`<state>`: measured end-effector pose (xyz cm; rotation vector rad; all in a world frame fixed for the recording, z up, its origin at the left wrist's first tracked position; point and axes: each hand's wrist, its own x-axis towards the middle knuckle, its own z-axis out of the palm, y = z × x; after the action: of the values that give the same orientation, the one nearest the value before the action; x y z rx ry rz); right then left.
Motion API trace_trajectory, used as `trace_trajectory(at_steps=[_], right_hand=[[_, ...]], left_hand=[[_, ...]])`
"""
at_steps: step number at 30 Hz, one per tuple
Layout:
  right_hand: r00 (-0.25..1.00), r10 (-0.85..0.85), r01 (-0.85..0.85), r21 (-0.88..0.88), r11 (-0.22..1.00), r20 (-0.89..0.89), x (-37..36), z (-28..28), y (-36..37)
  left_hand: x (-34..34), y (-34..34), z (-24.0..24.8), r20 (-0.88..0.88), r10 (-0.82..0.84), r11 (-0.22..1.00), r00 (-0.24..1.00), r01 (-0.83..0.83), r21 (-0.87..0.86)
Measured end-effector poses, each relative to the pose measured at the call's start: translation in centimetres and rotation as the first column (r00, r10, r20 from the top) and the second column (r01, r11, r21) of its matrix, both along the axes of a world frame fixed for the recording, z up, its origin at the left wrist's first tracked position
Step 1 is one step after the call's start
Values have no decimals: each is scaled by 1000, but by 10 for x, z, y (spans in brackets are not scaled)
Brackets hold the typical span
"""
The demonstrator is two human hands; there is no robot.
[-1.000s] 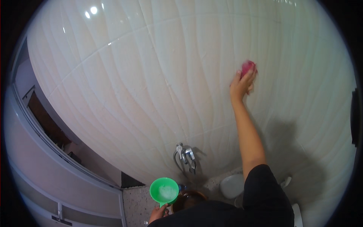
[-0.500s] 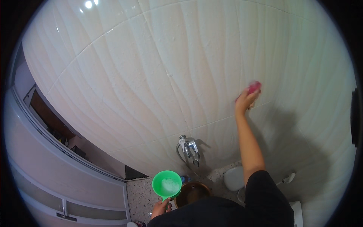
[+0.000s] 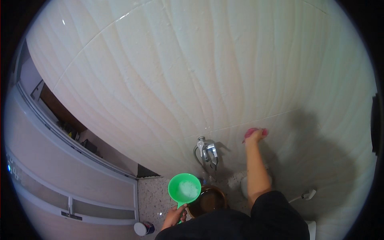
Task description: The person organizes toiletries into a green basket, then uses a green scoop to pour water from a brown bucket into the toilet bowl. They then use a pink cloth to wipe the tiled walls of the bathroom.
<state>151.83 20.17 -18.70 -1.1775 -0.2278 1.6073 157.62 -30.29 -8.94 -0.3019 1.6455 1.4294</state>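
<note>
My left hand (image 3: 175, 216) is closed round the handle of a green plastic dipper (image 3: 184, 188), held level with whitish, foamy liquid inside. On the right my arm reaches out to the tiled wall (image 3: 224, 80), and my right hand (image 3: 256, 136) presses a crumpled pink cloth (image 3: 251, 132) against it. The cloth lies just below a horizontal tile joint; part of it is hidden by my fingers. A chrome faucet (image 3: 207, 150) with a hose is fixed to the wall between my hands.
Below the dipper a brown round basin (image 3: 208, 202) stands on the speckled floor (image 3: 150, 190). A white-lidded tub (image 3: 141, 228) sits near the pale framed door (image 3: 96, 188) at left. A white toilet (image 3: 245, 186) is partly behind my right arm; a hand sprayer (image 3: 309, 195) hangs at right.
My right hand has moved down the wall with the pink cloth, from above the tile joint to below it. The left hand still holds the dipper, and the view has shifted slightly.
</note>
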Motion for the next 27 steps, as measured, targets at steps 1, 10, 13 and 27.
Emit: trace_trajectory(at_steps=[1, 10, 13, 27], right_hand=[[992, 126, -126, -27, 992, -9, 6, 28, -28], [354, 930, -860, 428, 279, 104, 81, 112, -170], [48, 773, -821, 466, -331, 633, 74, 113, -226], [-371, -462, -371, -585, -721, 805, 62, 33, -358]], left_hand=[[2, -9, 5, -16, 13, 1000, 1000, -13, -25], [0, -14, -1, -18, -122, 992, 992, 121, -45], [1, -14, 3, -27, -200, 979, 979, 199, -37], [15, -54, -10, -130, -303, 951, 944, 307, 17]])
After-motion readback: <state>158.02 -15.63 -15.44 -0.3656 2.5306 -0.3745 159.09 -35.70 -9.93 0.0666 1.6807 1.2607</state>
